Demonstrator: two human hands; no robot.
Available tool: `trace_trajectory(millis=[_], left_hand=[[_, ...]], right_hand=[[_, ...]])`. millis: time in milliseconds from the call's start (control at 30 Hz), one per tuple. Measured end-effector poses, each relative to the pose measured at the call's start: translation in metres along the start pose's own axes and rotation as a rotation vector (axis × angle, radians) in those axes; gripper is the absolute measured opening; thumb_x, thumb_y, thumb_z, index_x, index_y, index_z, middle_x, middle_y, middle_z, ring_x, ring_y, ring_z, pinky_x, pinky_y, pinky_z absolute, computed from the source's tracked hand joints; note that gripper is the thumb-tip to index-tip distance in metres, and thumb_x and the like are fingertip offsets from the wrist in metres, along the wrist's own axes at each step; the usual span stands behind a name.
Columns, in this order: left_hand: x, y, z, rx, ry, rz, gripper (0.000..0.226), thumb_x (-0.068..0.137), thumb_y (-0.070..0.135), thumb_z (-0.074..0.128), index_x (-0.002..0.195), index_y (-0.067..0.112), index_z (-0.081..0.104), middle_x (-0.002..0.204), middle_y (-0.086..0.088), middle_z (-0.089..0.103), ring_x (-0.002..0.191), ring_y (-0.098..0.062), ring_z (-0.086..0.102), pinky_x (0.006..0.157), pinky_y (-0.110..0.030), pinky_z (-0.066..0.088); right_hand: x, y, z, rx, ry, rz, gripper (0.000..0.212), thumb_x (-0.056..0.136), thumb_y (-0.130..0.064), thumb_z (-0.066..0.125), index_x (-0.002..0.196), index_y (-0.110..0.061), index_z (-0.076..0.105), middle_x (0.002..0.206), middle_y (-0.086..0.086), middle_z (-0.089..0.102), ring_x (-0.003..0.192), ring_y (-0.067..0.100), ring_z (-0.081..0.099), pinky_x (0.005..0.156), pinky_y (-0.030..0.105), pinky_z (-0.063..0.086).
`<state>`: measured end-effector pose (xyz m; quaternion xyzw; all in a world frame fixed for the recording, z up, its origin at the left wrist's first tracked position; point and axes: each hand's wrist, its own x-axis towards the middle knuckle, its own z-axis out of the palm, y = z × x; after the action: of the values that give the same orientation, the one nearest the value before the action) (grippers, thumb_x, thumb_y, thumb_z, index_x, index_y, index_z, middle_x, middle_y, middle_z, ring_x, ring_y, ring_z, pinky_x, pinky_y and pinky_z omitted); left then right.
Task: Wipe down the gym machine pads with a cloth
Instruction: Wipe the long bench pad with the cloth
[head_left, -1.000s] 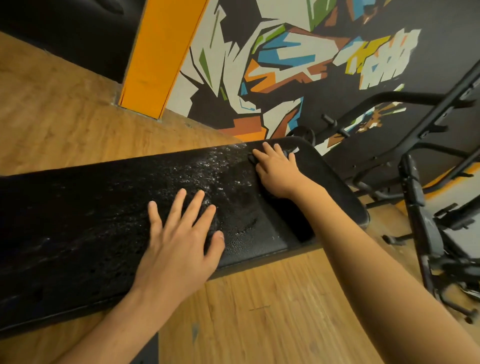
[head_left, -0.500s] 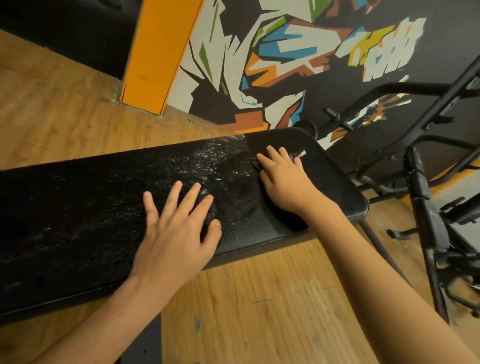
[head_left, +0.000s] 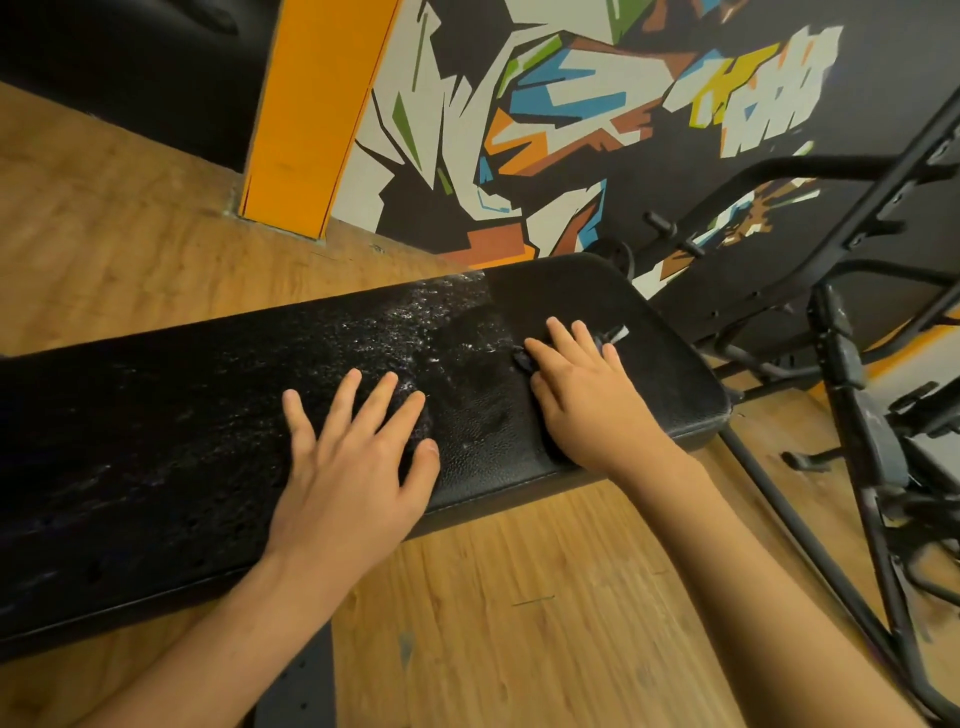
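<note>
The right hand (head_left: 582, 400), flat-fingered, had drawn the cloth (head_left: 521, 359) back from the far edge of the bench (head_left: 156, 415), near its right end. The left hand (head_left: 358, 467) lay spread. Mid-wipe (a wet patch (head_left: 415, 322) remained), so the next stroke probably needed to go leftward.

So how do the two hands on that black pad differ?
The left hand lies on bare pad; the right hand has a dark cloth under it. Left fingers are spread wide; right fingers sit closer together. The left hand is by the wet, speckled middle; the right hand is nearer the pad's rounded end. Both lie palm down, fingers fairly straight.
</note>
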<state>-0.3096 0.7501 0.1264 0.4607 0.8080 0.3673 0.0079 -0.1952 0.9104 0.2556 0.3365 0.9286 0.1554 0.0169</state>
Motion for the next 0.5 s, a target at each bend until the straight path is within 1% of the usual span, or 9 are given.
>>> trace_trajectory(millis=[200, 300, 367, 433, 500], left_hand=[[0.0, 0.001, 0.0, 0.009, -0.002, -0.002, 0.065, 0.099, 0.054, 0.019, 0.155, 0.029, 0.041, 0.165, 0.002, 0.03, 0.157, -0.023, 0.01, 0.121, -0.065, -0.006], [0.0, 0.002, 0.0, 0.006, 0.002, 0.002, 0.064, 0.099, 0.054, 0.02, 0.154, 0.029, 0.042, 0.165, 0.001, 0.031, 0.157, -0.023, 0.011, 0.12, -0.065, -0.006], [0.0, 0.001, 0.001, 0.008, 0.005, 0.008, 0.064, 0.099, 0.053, 0.02, 0.153, 0.027, 0.043, 0.164, 0.0, 0.032, 0.157, -0.024, 0.012, 0.12, -0.065, -0.006], [0.0, 0.001, 0.001, 0.014, 0.003, 0.017, 0.064, 0.1, 0.052, 0.02, 0.153, 0.026, 0.044, 0.164, 0.0, 0.033, 0.156, -0.024, 0.014, 0.12, -0.065, -0.005], [0.0, 0.0, 0.001, 0.015, 0.005, 0.024, 0.064, 0.101, 0.052, 0.02, 0.153, 0.025, 0.045, 0.164, 0.0, 0.033, 0.156, -0.024, 0.014, 0.12, -0.066, -0.006]], right_hand=[[0.033, -0.005, -0.002, 0.012, 0.001, 0.016, 0.047, 0.112, -0.029, 0.03, 0.157, -0.016, 0.035, 0.169, 0.011, 0.019, 0.157, 0.035, 0.008, 0.125, 0.054, 0.009], [0.011, -0.005, 0.0, 0.023, 0.032, 0.009, 0.048, 0.111, -0.03, 0.03, 0.157, -0.017, 0.036, 0.168, 0.01, 0.021, 0.156, 0.033, 0.011, 0.124, 0.051, 0.013], [-0.016, -0.004, 0.002, 0.016, 0.034, 0.004, 0.048, 0.111, -0.03, 0.03, 0.158, -0.018, 0.034, 0.169, 0.007, 0.019, 0.157, 0.031, 0.01, 0.125, 0.048, 0.012], [-0.032, -0.004, 0.001, 0.012, 0.011, 0.011, 0.05, 0.111, -0.032, 0.028, 0.159, -0.02, 0.032, 0.17, 0.005, 0.018, 0.157, 0.029, 0.008, 0.125, 0.047, 0.011], [-0.024, -0.002, -0.001, -0.002, -0.017, 0.014, 0.05, 0.111, -0.033, 0.027, 0.16, -0.02, 0.03, 0.17, 0.005, 0.016, 0.157, 0.03, 0.007, 0.125, 0.047, 0.011]])
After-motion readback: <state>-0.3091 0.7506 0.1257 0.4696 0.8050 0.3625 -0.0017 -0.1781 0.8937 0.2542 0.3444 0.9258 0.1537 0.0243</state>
